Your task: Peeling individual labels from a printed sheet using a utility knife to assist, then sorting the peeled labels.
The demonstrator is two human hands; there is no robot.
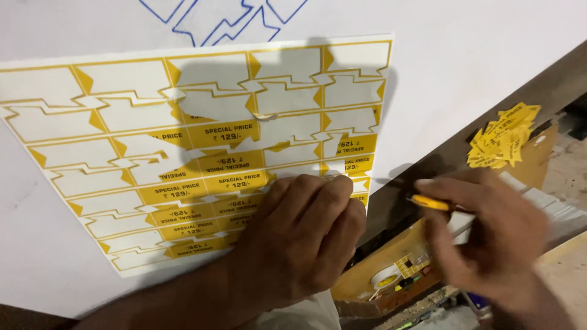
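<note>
White bench [477, 43] carries a sticker sheet [183, 153], most labels peeled, yellow ones left toward 6 o'clock. Left hand [299, 238] presses fingers curled on the sheet's 5 o'clock corner. Right hand [495, 238], at 3 o'clock, pinches a yellow sticker [430, 203]; loose sticker pile [501, 137] at 2 o'clock.

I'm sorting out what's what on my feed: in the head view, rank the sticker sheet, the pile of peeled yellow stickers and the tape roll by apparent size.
1. Sticker sheet, by far the largest.
2. Pile of peeled yellow stickers.
3. Tape roll, smallest, though partly hidden.
</note>
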